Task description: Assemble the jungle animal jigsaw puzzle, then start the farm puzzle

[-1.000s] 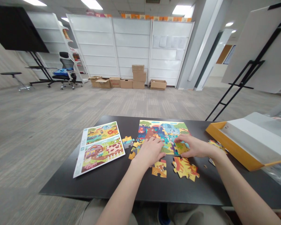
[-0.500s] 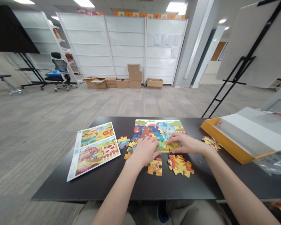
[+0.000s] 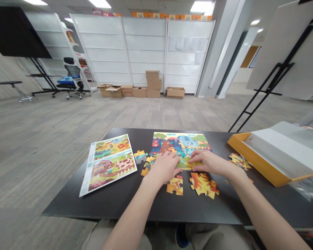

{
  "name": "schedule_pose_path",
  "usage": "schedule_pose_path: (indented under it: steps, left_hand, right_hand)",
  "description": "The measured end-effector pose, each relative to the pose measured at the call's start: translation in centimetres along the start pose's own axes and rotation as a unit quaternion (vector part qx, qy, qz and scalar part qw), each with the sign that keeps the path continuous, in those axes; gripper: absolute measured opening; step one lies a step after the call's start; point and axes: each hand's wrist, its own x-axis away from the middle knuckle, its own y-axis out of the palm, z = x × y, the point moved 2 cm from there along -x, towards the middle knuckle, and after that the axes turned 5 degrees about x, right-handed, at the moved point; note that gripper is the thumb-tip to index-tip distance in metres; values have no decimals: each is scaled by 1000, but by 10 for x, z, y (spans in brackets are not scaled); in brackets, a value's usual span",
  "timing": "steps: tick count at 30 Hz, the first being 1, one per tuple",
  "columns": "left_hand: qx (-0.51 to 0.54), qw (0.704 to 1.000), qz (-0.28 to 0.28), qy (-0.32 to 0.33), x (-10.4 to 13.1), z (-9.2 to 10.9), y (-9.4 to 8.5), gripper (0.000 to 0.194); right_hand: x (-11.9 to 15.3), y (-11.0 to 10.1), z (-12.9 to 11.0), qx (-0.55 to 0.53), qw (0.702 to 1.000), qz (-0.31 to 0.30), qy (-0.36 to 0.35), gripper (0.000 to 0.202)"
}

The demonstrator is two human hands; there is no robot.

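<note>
A jigsaw puzzle with a bear, an elephant and a rabbit lies on the dark table. My left hand rests flat over its lower left part, fingers stretched out, palm down. At the lower right corner, my right hand has thumb and fingertips around a green and yellow puzzle piece, which lies against its neighbours. Joined orange and yellow pieces lie nearer me, beside a piece with a spotted animal. Several pieces sit left of the puzzle, partly hidden by my left hand.
A picture sheet lies on the left of the table. An open yellow and white box stands at the right, with loose pieces beside it and clear plastic near it. A board on a black stand is behind.
The dark gap left of the piece under my right hand has closed up. My left hand stays on the puzzle. The whole view has shifted slightly.
</note>
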Motion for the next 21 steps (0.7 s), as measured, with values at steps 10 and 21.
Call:
schedule_pose_path:
  steps: [10,21]
  left_hand:
    - [3,1000,4,14,-2,1,3,34]
    - [-1,1000,-5,29,-5,7,5,24]
  right_hand:
    - [1,1,-6,-11,1000,19,21,29]
    - [0,3,-9,23,999,45,0,23]
